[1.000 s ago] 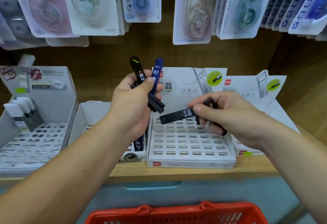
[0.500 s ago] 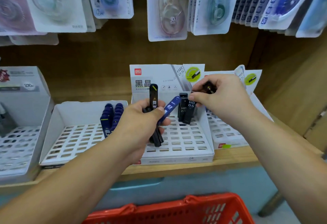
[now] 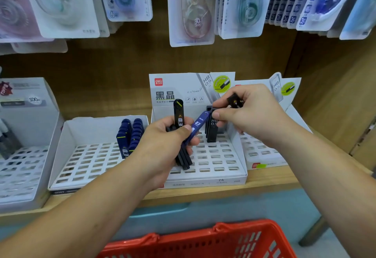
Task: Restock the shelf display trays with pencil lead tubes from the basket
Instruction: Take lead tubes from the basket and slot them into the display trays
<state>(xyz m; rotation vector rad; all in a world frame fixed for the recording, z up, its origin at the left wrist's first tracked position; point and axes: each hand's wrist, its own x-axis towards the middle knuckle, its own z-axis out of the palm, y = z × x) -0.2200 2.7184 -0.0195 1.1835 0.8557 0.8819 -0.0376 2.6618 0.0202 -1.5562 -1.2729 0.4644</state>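
Note:
My left hand (image 3: 162, 147) grips a bundle of pencil lead tubes (image 3: 179, 119) over the middle white display tray (image 3: 215, 164); one black tube stands up, a blue tube (image 3: 198, 125) leans right. My right hand (image 3: 248, 117) holds a black tube (image 3: 235, 101) in its fingers while its thumb and fingers touch the top of black HB 0.5 tubes (image 3: 211, 131) standing in the tray's back row. The left tray (image 3: 81, 156) holds several dark blue tubes (image 3: 130, 135). The red basket (image 3: 203, 241) is at the bottom edge.
A third tray (image 3: 262, 153) lies behind my right arm. A grey display box (image 3: 26, 135) stands at far left. Correction tape packs (image 3: 191, 9) hang above the shelf. The wooden shelf edge (image 3: 264, 182) runs in front of the trays.
A second ago my right hand carried a black HB tube flat over the tray; it has stood that tube in the back row and stays at the tubes' tops. The view shifted right.

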